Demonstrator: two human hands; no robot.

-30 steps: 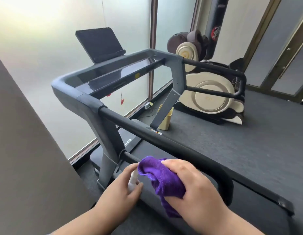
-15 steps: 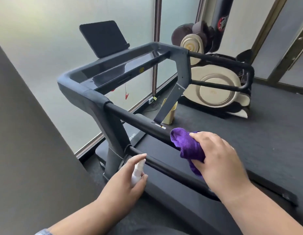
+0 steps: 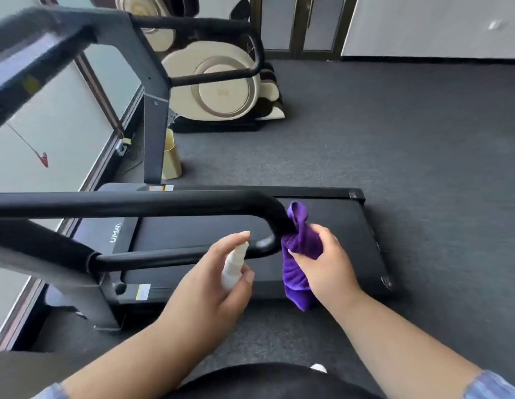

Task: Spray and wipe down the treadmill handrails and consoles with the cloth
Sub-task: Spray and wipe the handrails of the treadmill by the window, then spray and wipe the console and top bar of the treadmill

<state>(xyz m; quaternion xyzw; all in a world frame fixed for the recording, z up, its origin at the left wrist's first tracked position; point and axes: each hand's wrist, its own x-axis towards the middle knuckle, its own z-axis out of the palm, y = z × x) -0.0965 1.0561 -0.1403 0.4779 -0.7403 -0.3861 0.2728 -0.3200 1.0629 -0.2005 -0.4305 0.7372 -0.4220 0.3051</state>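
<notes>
The near black handrail (image 3: 135, 203) of the treadmill runs across the middle and curves down at its right end. My right hand (image 3: 322, 263) grips a purple cloth (image 3: 298, 246) and holds it against that curved end. My left hand (image 3: 210, 286) holds a small white spray bottle (image 3: 234, 266) upright just below the rail's lower bar, with the index finger over the nozzle top. The grey console frame (image 3: 43, 47) is blurred at the upper left. The far handrail (image 3: 210, 27) loops behind it.
The treadmill belt (image 3: 337, 226) lies under the rail on dark grey carpet (image 3: 394, 139). A cream massage chair (image 3: 221, 90) stands at the back. A yellow bin (image 3: 171, 156) sits by the far upright. Frosted glass wall (image 3: 49, 125) runs along the left.
My view has swung right and down. My right hand has slid the cloth along the handrail to its curved end. My left hand with the bottle has followed to the right.
</notes>
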